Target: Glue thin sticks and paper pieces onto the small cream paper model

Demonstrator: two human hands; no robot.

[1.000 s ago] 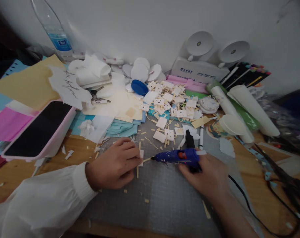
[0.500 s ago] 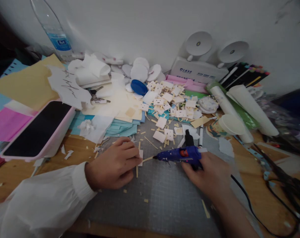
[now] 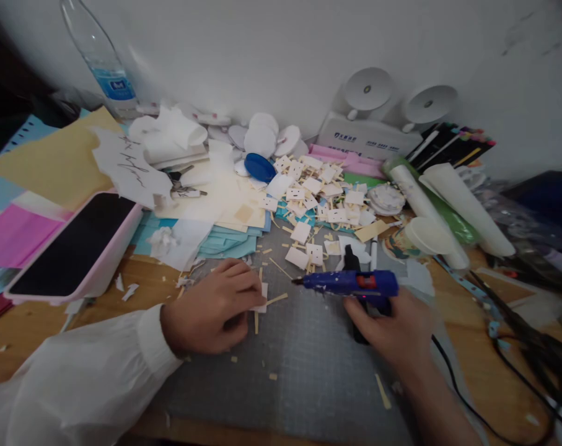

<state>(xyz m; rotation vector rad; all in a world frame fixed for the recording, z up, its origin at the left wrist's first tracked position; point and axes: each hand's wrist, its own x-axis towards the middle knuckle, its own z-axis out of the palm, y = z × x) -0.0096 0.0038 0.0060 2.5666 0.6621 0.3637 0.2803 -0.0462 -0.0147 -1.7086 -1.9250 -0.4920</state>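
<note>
My left hand [image 3: 213, 306] rests on the grey cutting mat [image 3: 308, 359], fingers pinched on a small white paper piece [image 3: 263, 297] with thin tan strips beside it. My right hand [image 3: 392, 331] grips a blue hot glue gun [image 3: 350, 284], held level just above the mat. Its nozzle points left and sits a short way right of the paper piece, not touching it. A black cord [image 3: 461, 387] runs from the gun toward the right.
A heap of small white paper squares [image 3: 318, 198] lies behind the mat. A pink-cased phone [image 3: 71, 244] sits at left on coloured paper sheets. A water bottle [image 3: 99, 56], white discs, a blue lid [image 3: 259, 167], rolled papers [image 3: 448, 204] and scissors [image 3: 531, 334] crowd the desk.
My right hand lifted the glue gun and drew it back to the right, so the nozzle left the paper piece. My left hand stayed put.
</note>
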